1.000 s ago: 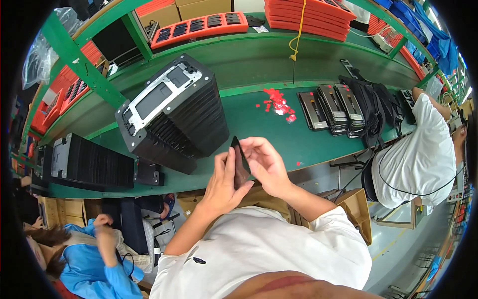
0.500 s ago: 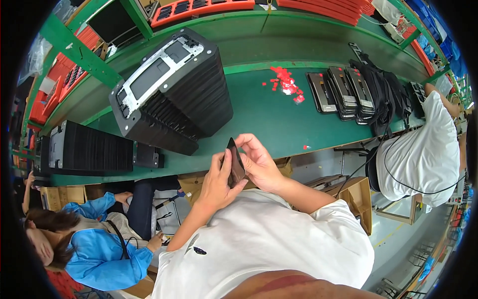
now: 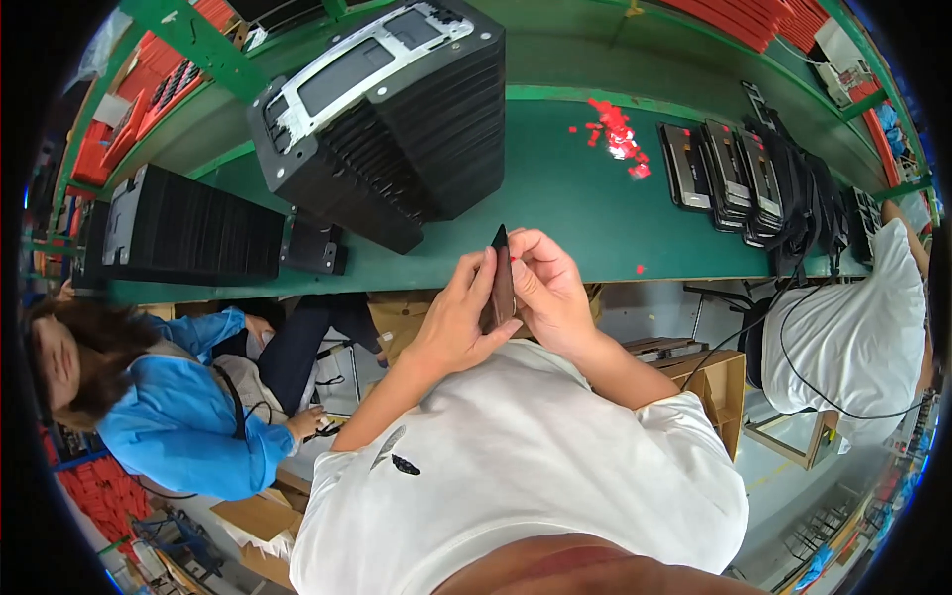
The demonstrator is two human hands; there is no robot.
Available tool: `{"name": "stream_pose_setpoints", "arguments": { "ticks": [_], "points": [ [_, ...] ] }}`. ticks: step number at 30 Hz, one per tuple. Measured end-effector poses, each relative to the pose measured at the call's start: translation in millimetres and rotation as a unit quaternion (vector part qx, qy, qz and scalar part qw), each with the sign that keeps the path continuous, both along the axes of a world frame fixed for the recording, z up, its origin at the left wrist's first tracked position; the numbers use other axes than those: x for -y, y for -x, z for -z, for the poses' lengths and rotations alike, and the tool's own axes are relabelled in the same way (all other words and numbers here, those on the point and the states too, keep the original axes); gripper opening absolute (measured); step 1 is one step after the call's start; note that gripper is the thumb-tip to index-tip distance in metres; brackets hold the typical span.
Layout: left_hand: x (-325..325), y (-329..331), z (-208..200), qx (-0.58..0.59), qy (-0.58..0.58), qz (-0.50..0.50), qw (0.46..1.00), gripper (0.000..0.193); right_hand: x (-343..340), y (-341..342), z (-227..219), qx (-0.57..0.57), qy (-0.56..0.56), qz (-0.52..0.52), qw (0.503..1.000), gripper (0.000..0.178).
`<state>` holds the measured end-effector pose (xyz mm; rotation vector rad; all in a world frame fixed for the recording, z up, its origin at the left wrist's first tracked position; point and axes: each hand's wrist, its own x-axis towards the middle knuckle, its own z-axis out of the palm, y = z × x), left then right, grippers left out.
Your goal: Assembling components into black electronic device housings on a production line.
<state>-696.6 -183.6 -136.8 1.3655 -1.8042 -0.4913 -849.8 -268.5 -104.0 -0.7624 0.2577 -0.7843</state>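
Note:
A thin, dark, phone-sized panel (image 3: 503, 288) is held upright, nearly edge-on, in front of my chest, just off the bench's near edge. My left hand (image 3: 454, 319) grips it from the left, fingers along its face and thumb at the lower end. On the other side, my right hand (image 3: 555, 296) pinches its upper right edge between thumb and fingers. A tiny red spot shows by the right fingertips; whether it is stuck to the panel cannot be made out. Small red pieces (image 3: 617, 131) lie scattered on the green bench (image 3: 575, 213) beyond my hands.
Tall stacked black trays (image 3: 436, 139) stand ahead left, with a lower black stack (image 3: 188, 233) farther left. Piled phone-sized panels (image 3: 732, 178) and black bags (image 3: 793, 188) lie at right. One person in blue (image 3: 188, 426) sits left; another in white (image 3: 838, 317) is at right.
The view has shifted, so the bench things sit farther right. The panel has turned more edge-on between my hands, and my right fingers have closed in on its upper edge.

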Motion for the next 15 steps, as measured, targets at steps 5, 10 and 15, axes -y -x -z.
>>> {"name": "stream_pose_setpoints", "arguments": {
  "ticks": [5, 10, 15],
  "points": [
    [-7, -6, 2, -0.314, -0.113, 0.013, 0.943, 0.086, 46, 15, -20, -0.041, 0.201, -0.057, 0.977, 0.016],
    [-2, -20, -19, -0.478, -0.142, 0.076, 0.864, 0.072, 189, 56, 1, -0.468, 0.345, 0.186, 0.792, 0.013],
    [2, -23, -38, -0.553, -0.145, 0.086, 0.816, 0.073, 199, 55, 27, -0.504, 0.637, 0.254, 0.525, 0.007]
  ]
}}
